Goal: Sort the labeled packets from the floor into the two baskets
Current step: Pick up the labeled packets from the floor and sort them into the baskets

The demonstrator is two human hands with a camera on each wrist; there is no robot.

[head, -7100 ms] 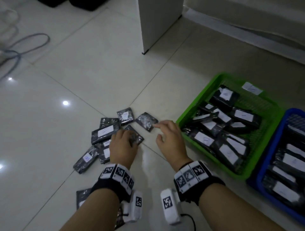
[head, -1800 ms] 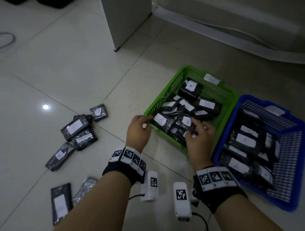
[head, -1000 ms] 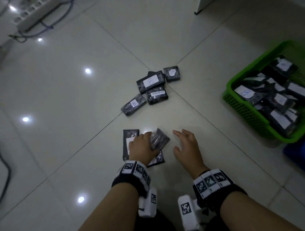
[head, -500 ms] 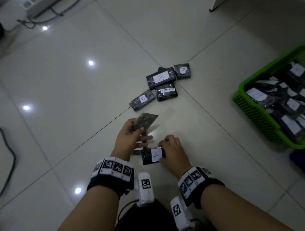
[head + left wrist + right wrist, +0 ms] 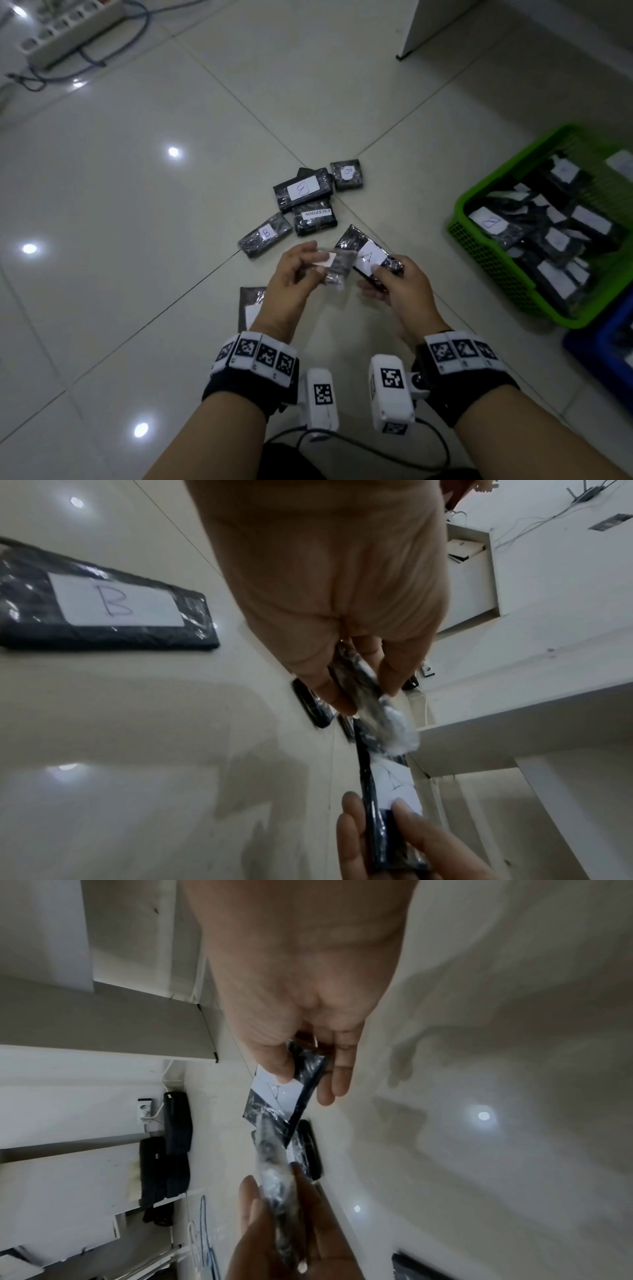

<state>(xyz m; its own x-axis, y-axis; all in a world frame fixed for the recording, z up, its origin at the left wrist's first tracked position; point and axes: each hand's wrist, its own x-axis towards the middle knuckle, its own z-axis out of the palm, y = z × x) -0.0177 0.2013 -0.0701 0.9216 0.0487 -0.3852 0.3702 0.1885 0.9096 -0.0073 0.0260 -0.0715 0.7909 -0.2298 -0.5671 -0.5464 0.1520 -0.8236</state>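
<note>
My left hand (image 5: 301, 270) pinches a small dark packet (image 5: 337, 267) with a white label corner; the same small packet (image 5: 373, 707) shows between thumb and fingers in the left wrist view. My right hand (image 5: 387, 284) grips a black packet marked A (image 5: 368, 257), its label also visible on the packet marked A (image 5: 394, 785) there and on the A packet (image 5: 284, 1096) in the right wrist view. Both are held above the floor, almost touching. Several labeled packets (image 5: 303, 190) lie on the tiles beyond. A packet marked B (image 5: 248, 306) lies under my left wrist.
The green basket (image 5: 479, 253) full of packets stands to the right, the blue basket (image 5: 596, 349) beside it at the lower right edge. A power strip with cables (image 5: 72, 31) lies far left. A white cabinet corner (image 5: 411, 34) stands at the back.
Both hands have lifted their packets higher and brought them together. The right hand's A packet has turned label-up, and the left hand has turned its small packet toward it.
</note>
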